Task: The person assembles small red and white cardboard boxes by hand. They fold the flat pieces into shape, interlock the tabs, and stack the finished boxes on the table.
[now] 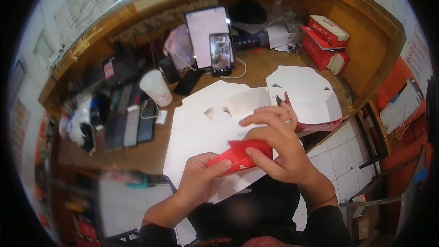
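A large unfolded cardboard box (192, 128), white inside and red outside, lies tilted in front of me, resting partly on the desk. Its near edge is bent up into a red side flap (238, 158). My left hand (203, 176) pinches this flap at its left end, thumb on the red face. At the flap's right end, my right hand (279, 144) presses its thumb on the red face, with the other fingers curved over the white inside. A ring shows on one finger. To the right stands a folded open box (315, 103), white inside with red walls.
Closed red boxes (327, 45) are stacked at the back right. A phone (221, 55) leans against a tablet (206, 23) at the back. A white cup (155, 87) and several dark phones (130, 119) sit at the left. A chair (384, 201) stands at the lower right.
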A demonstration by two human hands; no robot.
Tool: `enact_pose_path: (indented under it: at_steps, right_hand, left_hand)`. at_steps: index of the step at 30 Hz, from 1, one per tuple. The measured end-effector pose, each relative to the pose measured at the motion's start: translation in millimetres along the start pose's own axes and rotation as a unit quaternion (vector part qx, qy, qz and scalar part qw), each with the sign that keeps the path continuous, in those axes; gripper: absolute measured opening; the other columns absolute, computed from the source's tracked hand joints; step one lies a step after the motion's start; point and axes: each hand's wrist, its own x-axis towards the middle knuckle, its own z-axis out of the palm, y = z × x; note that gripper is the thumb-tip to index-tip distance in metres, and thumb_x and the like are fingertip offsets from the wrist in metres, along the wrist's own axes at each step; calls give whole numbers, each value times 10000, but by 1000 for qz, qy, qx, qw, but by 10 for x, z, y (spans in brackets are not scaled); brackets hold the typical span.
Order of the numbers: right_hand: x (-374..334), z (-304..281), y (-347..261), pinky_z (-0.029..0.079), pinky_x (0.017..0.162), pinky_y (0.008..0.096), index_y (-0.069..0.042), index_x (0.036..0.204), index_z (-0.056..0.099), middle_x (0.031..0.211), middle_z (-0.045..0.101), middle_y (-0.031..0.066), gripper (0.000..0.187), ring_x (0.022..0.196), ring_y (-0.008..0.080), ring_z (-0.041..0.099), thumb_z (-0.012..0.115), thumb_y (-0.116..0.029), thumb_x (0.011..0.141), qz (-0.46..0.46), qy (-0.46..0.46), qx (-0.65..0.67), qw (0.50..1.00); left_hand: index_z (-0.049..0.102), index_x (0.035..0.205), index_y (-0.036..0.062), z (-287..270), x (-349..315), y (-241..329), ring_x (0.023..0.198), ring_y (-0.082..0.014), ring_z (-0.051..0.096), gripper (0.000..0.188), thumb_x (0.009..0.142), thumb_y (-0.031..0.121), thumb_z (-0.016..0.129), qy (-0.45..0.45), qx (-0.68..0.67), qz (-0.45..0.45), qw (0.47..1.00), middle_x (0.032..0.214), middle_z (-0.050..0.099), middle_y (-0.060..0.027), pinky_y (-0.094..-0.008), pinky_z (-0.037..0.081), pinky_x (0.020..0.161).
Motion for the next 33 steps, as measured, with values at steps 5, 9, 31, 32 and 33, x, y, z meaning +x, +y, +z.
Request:
enact_pose_path:
  at_steps: [5, 9, 31, 32, 33]
  right_hand:
    - [29, -16, -18, 125, 1214, 518, -122, 964, 744, 1307, 657, 66, 127, 1337, 315, 489, 770, -171, 850, -24, -76, -6, 997]
    - [29, -52, 67, 143, 1227, 510, -97, 1182, 732, 1425, 601, 106, 350, 1386, 316, 455, 743, -324, 915, -58, -88, 8, 994]
    - [-1022, -1168, 1343, 439, 1110, 407, 23, 1521, 416, 1435, 541, 136, 644, 1353, 257, 509, 640, -252, 983, 246, 441, 370, 780]
    - [-1061, -1179, 1460, 449, 1097, 411, 18, 1515, 422, 1451, 522, 128, 628, 1344, 257, 513, 643, -228, 982, 251, 462, 366, 768]
    - [-1049, -1159, 1514, 448, 1096, 408, 18, 1514, 422, 1453, 520, 126, 622, 1343, 255, 513, 642, -215, 982, 252, 459, 374, 765]
  left_hand:
    - [753, 1032, -29, -4, -66, -5, 775, -87, 635, 217, 965, 178, 766, 13, 129, 43, 991, 905, 728, -75, -219, 464, 659]
    - [770, 1076, 16, -39, -97, -13, 780, -125, 645, 176, 969, 154, 748, -14, 248, 163, 955, 892, 735, -68, -241, 476, 679]
    - [604, 1325, 10, 1146, 1377, 179, 1166, -370, 585, 487, 848, 10, 704, -203, 552, 589, 555, 1421, 540, -228, -450, 491, 991]
    - [606, 1303, 9, 1223, 1481, 95, 1149, -361, 592, 454, 859, 20, 698, -213, 557, 576, 559, 1369, 567, -215, -442, 501, 976]
    - [608, 1281, 8, 1250, 1590, 9, 1132, -352, 598, 420, 869, 30, 691, -218, 566, 560, 564, 1318, 593, -203, -434, 512, 961]
